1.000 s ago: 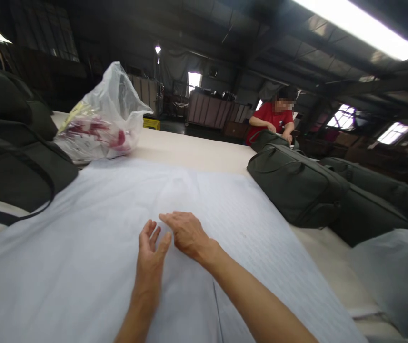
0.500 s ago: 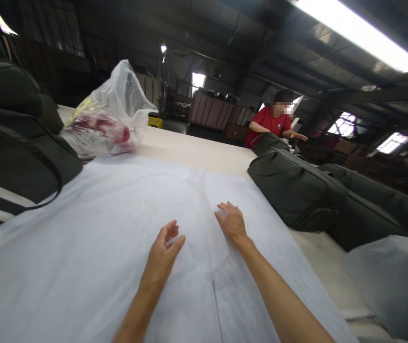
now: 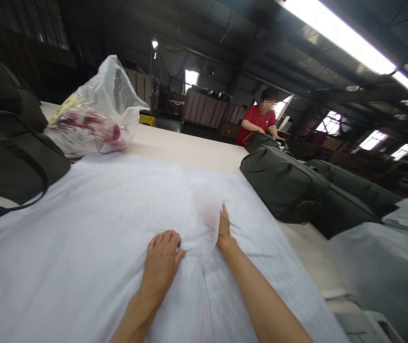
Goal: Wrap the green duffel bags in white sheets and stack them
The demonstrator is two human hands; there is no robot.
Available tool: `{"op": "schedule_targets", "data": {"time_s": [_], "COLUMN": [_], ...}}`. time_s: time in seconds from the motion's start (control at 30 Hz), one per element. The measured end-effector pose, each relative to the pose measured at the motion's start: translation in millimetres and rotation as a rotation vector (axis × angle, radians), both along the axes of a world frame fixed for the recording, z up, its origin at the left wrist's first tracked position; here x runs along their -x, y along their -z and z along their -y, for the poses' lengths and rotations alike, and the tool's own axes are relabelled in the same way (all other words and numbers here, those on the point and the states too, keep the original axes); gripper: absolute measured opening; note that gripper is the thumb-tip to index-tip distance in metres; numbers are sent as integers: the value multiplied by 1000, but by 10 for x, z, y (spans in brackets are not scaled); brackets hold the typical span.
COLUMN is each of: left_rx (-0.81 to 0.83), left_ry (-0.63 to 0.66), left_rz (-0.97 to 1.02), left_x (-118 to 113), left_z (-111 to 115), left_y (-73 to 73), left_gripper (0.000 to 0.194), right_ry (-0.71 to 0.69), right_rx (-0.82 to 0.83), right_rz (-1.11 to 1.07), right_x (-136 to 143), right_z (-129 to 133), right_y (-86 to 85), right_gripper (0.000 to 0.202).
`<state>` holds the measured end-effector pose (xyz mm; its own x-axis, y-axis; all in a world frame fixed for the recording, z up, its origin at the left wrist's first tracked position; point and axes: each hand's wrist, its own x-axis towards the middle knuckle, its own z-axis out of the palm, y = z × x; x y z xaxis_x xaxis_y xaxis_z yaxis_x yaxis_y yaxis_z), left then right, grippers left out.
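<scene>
A large thin white sheet (image 3: 111,214) is spread over the table in front of me, with wrinkles near my hands. My left hand (image 3: 163,252) rests palm down on the sheet, its fingers close together and slightly bent. My right hand (image 3: 224,226) is at the edge of an overlapping flap (image 3: 204,200) of the same thin white material. Its fingers are stretched out and partly under the flap, showing through as a faint pinkish blur. I see no pinch on the flap.
Dark green bags (image 3: 285,183) stand along the table's right side; more dark bags (image 3: 11,152) sit at the left. A clear plastic bag (image 3: 96,114) with red and white contents lies at the back left. A person in a red shirt (image 3: 261,119) handles a bag at the far end.
My left hand has turned palm down and come to rest on the sheet. My right hand has slipped partly under the flap, lifting its edge. The person's hands have moved down onto a bag.
</scene>
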<state>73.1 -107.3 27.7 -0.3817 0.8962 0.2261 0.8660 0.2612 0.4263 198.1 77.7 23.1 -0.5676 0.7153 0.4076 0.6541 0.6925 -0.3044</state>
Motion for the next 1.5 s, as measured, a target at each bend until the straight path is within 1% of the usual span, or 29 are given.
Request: {"op": "schedule_targets", "data": {"time_s": [0.03, 0.07, 0.1, 0.17, 0.23, 0.27, 0.33, 0.37, 0.43, 0.47, 0.53, 0.6, 0.67, 0.7, 0.77, 0.87, 1.0, 1.1, 1.13, 1.2, 1.27, 1.3, 1.33, 1.43, 1.5], "left_rx": [-1, 1, 2, -14, -69, -103, -152, -162, -149, -118, 4, 168, 305, 356, 419, 419, 305, 236, 225, 235, 260, 261, 246, 150, 119], "left_ry": [-4, -6, -6, -4, 3, 20, 86, 129, 204, 225, 258, 278, 267, 248, 211, 172, 110, 60, 18, -108, -227, -250, -243, -144, -112], "left_rz": [-4, -8, -9, 1, 26, 47, 113, 160, 260, 296, 312, 261, 176, 129, 27, -107, -237, -331, -350, -345, -308, -295, -292, -246, -179], "left_x": [4, 9, 15, 26, 34, 36, 27, 14, -42, -86, -202, -327, -415, -432, -398, -211, 85, 224, 254, 305, 355, 385, 419, 559, 669], "left_z": [-1, -4, -10, -23, -30, -30, -24, -24, -51, -86, -214, -409, -625, -720, -853, -884, -752, -658, -636, -606, -592, -592, -596, -629, -659], "left_y": [-19, -25, -20, 24, 88, 116, 139, 127, 53, -5, -139, -258, -321, -326, -290, -176, -36, 20, 26, 18, -18, -44, -74, -164, -205], "left_gripper": [5, 6, 7, 10, 16, 22, 35, 40, 47, 52, 63, 75, 79, 78, 74, 71, 59, 50, 49, 49, 51, 51, 49, 39, 39], "right_ry": [-16, -3, 40, 183, 292, 298, 254, 230, 206, 213, 234, 265, 290, 298, 307, 298, 201, 128, 117, 131, 162, 169, 171, 141, 104], "right_rx": [-8, -12, -13, -6, 5, 8, 11, 17, 53, 85, 162, 226, 267, 280, 302, 330, 309, 247, 242, 267, 313, 321, 310, 190, 145], "right_rz": [22, 19, -8, -117, -217, -249, -311, -350, -444, -496, -595, -672, -721, -742, -787, -821, -748, -638, -604, -535, -438, -378, -314, -103, 46], "right_x": [-40, -91, -150, -279, -390, -430, -469, -472, -463, -459, -466, -491, -522, -536, -554, -553, -505, -473, -468, -463, -443, -418, -380, -182, -13], "right_z": [20, 30, 29, 2, -33, -45, -46, -39, -23, -18, -15, -16, -13, -11, -9, -24, -63, -81, -84, -82, -58, -32, 4, 167, 290], "right_y": [-17, -27, -29, -4, 61, 104, 192, 226, 255, 248, 207, 151, 105, 89, 75, 92, 156, 200, 204, 184, 110, 51, -20, -262, -382], "right_gripper": [37, 37, 37, 40, 46, 48, 50, 50, 51, 52, 56, 57, 57, 58, 58, 60, 55, 46, 44, 41, 38, 36, 34, 32, 32]}}
